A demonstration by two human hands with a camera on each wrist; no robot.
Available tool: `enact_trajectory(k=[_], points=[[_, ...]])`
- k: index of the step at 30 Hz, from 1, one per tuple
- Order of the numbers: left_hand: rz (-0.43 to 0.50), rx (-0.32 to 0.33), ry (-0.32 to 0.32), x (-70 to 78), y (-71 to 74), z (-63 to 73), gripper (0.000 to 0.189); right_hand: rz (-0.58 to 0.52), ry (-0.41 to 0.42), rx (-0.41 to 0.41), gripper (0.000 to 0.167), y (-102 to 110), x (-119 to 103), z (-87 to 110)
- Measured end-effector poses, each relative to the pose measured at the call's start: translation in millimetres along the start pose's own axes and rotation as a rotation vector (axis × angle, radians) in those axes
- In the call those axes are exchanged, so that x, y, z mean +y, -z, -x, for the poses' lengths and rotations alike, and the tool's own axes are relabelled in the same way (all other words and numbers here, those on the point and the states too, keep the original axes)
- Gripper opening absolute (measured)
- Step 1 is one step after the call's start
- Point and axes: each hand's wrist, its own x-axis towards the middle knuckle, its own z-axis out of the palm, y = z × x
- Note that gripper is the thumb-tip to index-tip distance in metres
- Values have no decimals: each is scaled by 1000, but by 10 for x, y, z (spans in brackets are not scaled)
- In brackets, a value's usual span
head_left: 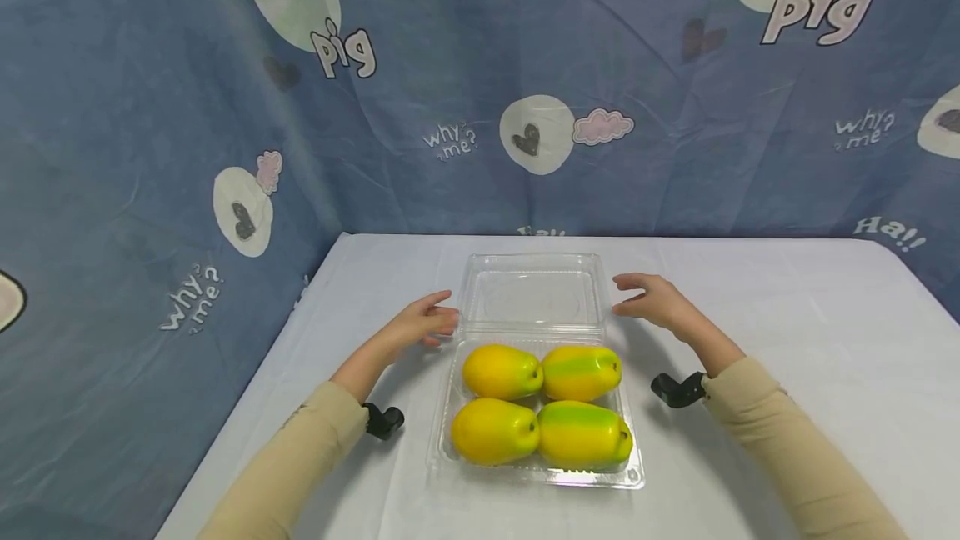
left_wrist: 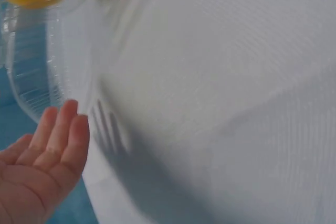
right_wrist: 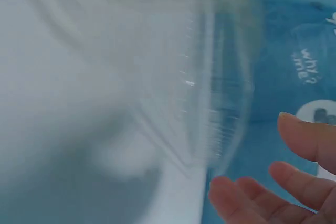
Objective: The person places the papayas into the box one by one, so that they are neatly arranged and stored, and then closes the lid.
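A clear plastic clamshell box (head_left: 633, 473) lies on the table with its lid (head_left: 532, 294) folded back, away from the body. In its base sit yellow-green papayas in two rows: two at the back, a yellow papaya (head_left: 501, 372) and a green-streaked papaya (head_left: 581, 372), and two in front, a papaya (head_left: 495, 432) and a greener papaya (head_left: 583, 435). My left hand (head_left: 422, 323) hovers at the lid's left side, fingers extended, holding nothing. On the opposite side my right hand (head_left: 654, 303) is near the lid's right edge, fingers loosely bent and nothing between them.
A white cloth covers the table (head_left: 787, 315). Behind it and along the left hangs a blue printed curtain (head_left: 420, 48). Black wrist mounts (head_left: 384, 422) stick out from both sleeves, low beside the box.
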Motion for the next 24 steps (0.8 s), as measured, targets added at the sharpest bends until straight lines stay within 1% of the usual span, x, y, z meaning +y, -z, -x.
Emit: enact_trajectory(k=[3,6,9,12,14,17,24], points=[[58,-26,14,-24,-22,-50,68,-58,-40,-12,62,-75,79,-27],[92,-28,35,-45,-36,-81,68,-149,-71,-19,62,-132,129,-49],[102,-24,56,-55,-50,-100,69,-268,-91,-26,60,-171,173,-66],[110,-8,78,-57,-59,-106,69,-387,-88,-50,58,-196,207,-77],[111,-3,82,-55,-64,-103,69,-439,-86,-70,58,-203,226,-80],[116,8,83,-57,-74,-102,67,-476,-86,-93,59,-210,248,-77],[122,7,77,-70,-95,-103,64,-468,-80,-111,60,-229,289,-84]])
